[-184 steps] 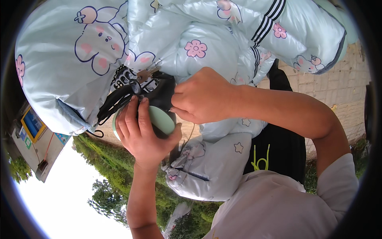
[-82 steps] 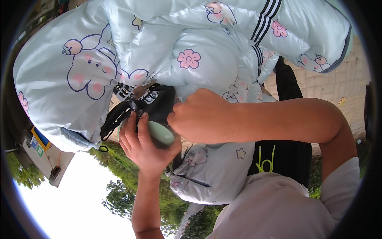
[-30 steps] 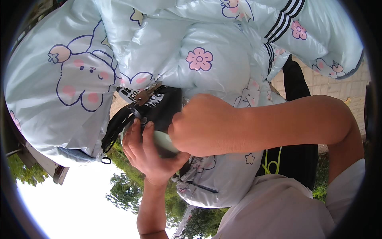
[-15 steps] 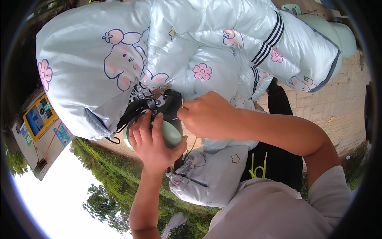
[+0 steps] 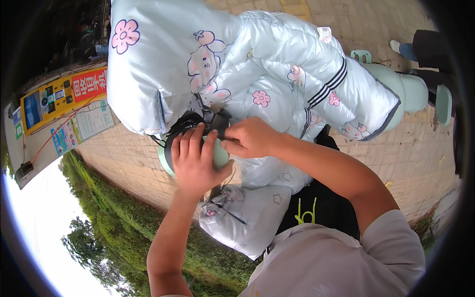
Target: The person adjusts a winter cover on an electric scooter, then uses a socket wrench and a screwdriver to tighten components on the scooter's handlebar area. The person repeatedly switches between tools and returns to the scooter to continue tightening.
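A pale mint quilted cover (image 5: pixel 277 74) with pink flowers and bunny prints drapes over what looks like a scooter's front. Close to its lower edge, my left hand (image 5: pixel 195 166) lies over a rounded mint-green housing (image 5: pixel 220 154), fingers bent across it and thumb on the near side. Just right of those fingertips, my right hand (image 5: pixel 252 138) is closed in a pinch against a dark panel (image 5: pixel 221 123); whatever it pinches is hidden behind the fingers. Black cables (image 5: pixel 185 123) bunch beside the panel, above my left hand.
A padded pouch of the cover (image 5: pixel 247 213) hangs below my hands. Mint-green body parts (image 5: pixel 415 94) stick out at right, near another person's dark-clothed leg (image 5: pixel 430 49). A yellow machine (image 5: pixel 59 101) stands at left, hedges (image 5: pixel 114 213) beneath it, brick paving (image 5: pixel 133 153) around.
The view has shifted, bringing more of the yellow machine and another person's legs into sight. My right fingers have turned against the dark panel. My left hand stays over the mint-green housing.
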{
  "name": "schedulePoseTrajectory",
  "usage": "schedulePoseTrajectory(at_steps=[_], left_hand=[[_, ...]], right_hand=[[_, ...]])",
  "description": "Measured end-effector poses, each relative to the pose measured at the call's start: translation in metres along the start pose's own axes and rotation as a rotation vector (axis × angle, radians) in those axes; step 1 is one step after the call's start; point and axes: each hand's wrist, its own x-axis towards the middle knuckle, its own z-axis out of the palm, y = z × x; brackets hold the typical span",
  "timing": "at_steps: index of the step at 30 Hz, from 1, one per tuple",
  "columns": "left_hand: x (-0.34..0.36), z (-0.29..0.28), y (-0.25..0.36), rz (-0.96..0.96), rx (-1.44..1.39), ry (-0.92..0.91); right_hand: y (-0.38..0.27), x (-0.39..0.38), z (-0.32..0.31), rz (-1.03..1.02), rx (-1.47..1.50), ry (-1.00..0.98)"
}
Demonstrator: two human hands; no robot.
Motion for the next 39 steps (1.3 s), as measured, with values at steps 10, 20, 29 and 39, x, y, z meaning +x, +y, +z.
schedulePoseTrajectory(at_steps=[10, 20, 29, 39], left_hand=[[-0.003, 0.001, 0.000, 0.030, 0.001, 0.082], [-0.005, -0.002, 0.002, -0.034, -0.055, 0.105], [-0.009, 0.001, -0.004, 0.007, -0.073, 0.069], [-0.006, 0.002, 0.006, -0.183, 0.034, 0.112]], right_hand=[[-0.019, -0.012, -0.001, 0.230, 0.044, -0.173], [0.000, -0.012, 0.021, 0.045, 0.091, 0.074], [-0.024, -0.004, -0.011, 0.143, -0.317, -0.034], [-0.009, 0.038, -0.014, -0.255, -0.333, -0.070]])
